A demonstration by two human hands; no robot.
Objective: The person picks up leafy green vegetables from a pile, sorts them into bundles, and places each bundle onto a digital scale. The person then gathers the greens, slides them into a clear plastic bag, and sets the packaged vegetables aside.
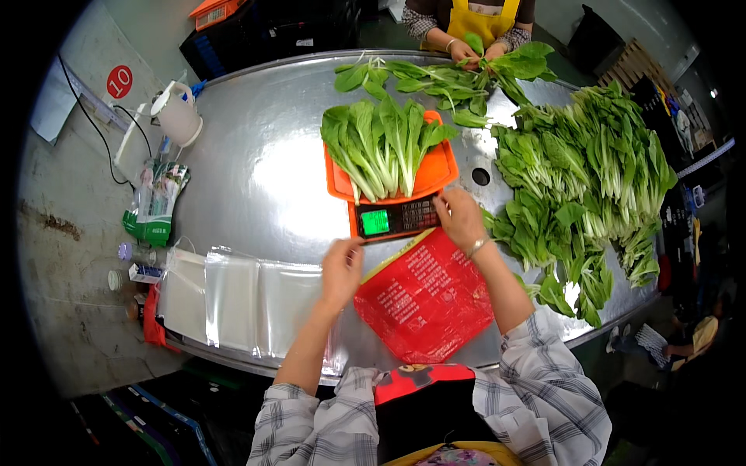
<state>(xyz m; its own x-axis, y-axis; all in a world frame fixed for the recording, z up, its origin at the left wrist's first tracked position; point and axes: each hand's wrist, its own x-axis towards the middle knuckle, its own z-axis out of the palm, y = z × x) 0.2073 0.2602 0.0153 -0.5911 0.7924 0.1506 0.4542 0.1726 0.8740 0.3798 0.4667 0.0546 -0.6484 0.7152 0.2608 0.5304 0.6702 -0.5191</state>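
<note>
A digital kitchen scale [396, 220] with a lit green display stands before me on the metal table. Its orange tray [442, 164] bears a bunch of leafy green vegetables [382, 145], stems towards me. At the scale's near left corner is my left hand [341, 274], its fingers curled. My right hand [463, 218] lies against the right end of the keypad. Whether either hand grips the scale is unclear. Under my right forearm a red plastic bag [428, 297] with white print lies flat, its yellow-edged end close to the scale.
Clear plastic bags [233, 303] lie on the table [245, 151] at left, near a white jug [178, 113] and a green-and-white packet [157, 204]. Heaped greens [583, 175] cover the right side. Opposite, a person in a yellow apron [484, 23] handles more greens [518, 64].
</note>
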